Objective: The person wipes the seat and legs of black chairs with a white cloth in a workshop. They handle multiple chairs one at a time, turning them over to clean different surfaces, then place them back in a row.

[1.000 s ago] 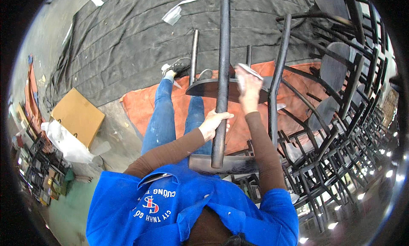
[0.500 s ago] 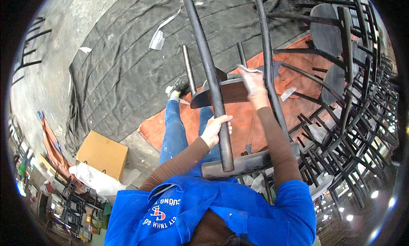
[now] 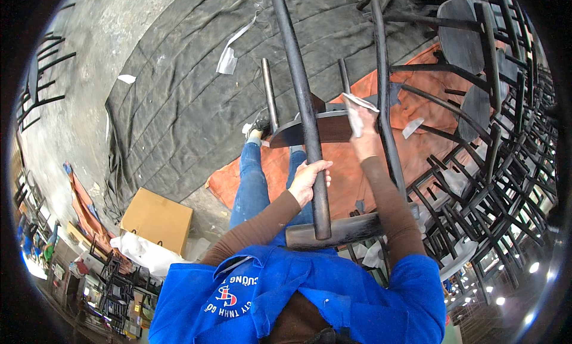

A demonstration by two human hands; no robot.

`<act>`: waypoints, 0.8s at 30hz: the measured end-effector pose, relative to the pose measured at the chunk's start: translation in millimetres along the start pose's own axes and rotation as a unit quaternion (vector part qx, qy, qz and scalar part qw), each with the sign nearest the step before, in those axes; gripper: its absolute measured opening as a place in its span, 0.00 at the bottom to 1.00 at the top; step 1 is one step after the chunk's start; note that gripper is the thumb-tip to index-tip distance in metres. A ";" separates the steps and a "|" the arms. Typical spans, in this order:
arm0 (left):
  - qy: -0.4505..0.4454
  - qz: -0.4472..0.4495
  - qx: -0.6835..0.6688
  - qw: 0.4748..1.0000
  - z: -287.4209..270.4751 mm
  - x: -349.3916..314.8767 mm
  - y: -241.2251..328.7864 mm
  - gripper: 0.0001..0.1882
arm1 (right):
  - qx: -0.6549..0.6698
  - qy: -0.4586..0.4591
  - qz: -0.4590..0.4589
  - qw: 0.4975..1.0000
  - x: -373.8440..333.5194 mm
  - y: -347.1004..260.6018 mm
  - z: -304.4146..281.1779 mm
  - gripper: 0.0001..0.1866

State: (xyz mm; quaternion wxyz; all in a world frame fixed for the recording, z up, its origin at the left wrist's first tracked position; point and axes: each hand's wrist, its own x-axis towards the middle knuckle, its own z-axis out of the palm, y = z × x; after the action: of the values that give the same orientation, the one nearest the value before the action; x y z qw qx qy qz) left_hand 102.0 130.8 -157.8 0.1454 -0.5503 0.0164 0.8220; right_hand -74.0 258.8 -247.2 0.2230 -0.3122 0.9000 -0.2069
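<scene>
A black wooden chair (image 3: 291, 134) lies tilted in front of me, its long legs running away from my body. My left hand (image 3: 310, 182) is wrapped round the chair's left long leg (image 3: 300, 88), near its lower end. Close to the chair's right long leg (image 3: 382, 94), my right hand (image 3: 365, 142) grips a thin white folded sheet (image 3: 356, 114) at the seat's right edge. Whether the sheet is cloth or paper I cannot tell. The curved backrest rail (image 3: 351, 229) rests near my lap, partly under my right forearm.
Many black chairs (image 3: 476, 117) are stacked along the right. A dark tarp (image 3: 179, 106) and an orange cloth (image 3: 429, 94) cover the floor, with white scraps (image 3: 227, 62) on them. To the left stands a cardboard box (image 3: 158, 216) beside white wrapping (image 3: 140, 254).
The whole view has shifted slightly, so the chair appears a little further right. My right hand has moved slightly along the seat edge with the white sheet; my left keeps its grip.
</scene>
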 end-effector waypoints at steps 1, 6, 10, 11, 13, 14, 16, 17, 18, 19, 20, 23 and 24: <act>-0.003 -0.001 0.009 1.000 0.6 0.4 1.1 0.15 | -0.021 -0.053 -0.024 0.998 -1.4 -0.3 -0.8 0.34; -0.005 0.013 -0.004 1.000 3.8 0.4 4.4 0.17 | 0.062 0.007 -0.098 0.993 -0.1 -10.1 2.5 0.33; -0.007 0.016 0.000 1.000 4.9 0.7 5.7 0.20 | 0.142 0.013 -0.007 0.990 0.8 -14.1 9.4 0.37; -0.005 0.018 0.006 1.000 4.9 0.8 6.1 0.20 | 0.123 -0.004 0.017 0.992 3.2 -10.1 5.9 0.37; -0.002 0.013 -0.006 1.000 5.0 1.2 6.6 0.19 | -0.056 -0.128 -0.204 0.969 5.6 -4.2 2.0 0.38; -0.001 0.002 -0.007 1.000 4.7 1.0 6.9 0.19 | -0.067 -0.123 -0.217 0.966 7.2 -1.1 -1.8 0.38; -0.010 0.013 -0.002 1.000 4.2 1.0 6.2 0.18 | -0.178 -0.073 -0.221 0.956 10.9 0.5 -8.5 0.38; -0.003 0.003 0.000 1.000 4.1 0.8 4.9 0.17 | -0.081 -0.057 -0.163 0.982 11.5 -3.9 -8.2 0.35; -0.013 0.009 -0.003 1.000 3.4 0.7 3.4 0.16 | -0.057 -0.057 -0.139 0.987 12.0 -8.4 -10.1 0.33; -0.013 0.012 -0.003 1.000 3.5 0.2 1.8 0.15 | -0.243 0.013 -0.149 0.959 12.4 -18.0 -7.8 0.30; -0.020 0.028 -0.008 0.999 3.2 -0.2 0.8 0.15 | -0.217 -0.020 -0.211 0.953 14.3 -27.3 -8.9 0.30; 0.003 0.017 -0.006 1.000 4.3 -2.3 4.0 0.12 | -0.119 -0.171 -0.241 0.948 25.2 -59.9 -15.2 0.32; 0.005 0.002 0.006 1.000 4.6 -3.8 8.2 0.12 | -0.200 -0.183 -0.142 0.952 30.9 -64.9 -27.7 0.29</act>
State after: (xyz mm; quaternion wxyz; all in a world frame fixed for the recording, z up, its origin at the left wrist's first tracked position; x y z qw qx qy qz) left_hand 97.1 122.9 -153.7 0.1471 -0.5538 0.0230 0.8192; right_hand -80.0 198.4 -199.9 0.2854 -0.5077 0.8129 0.0083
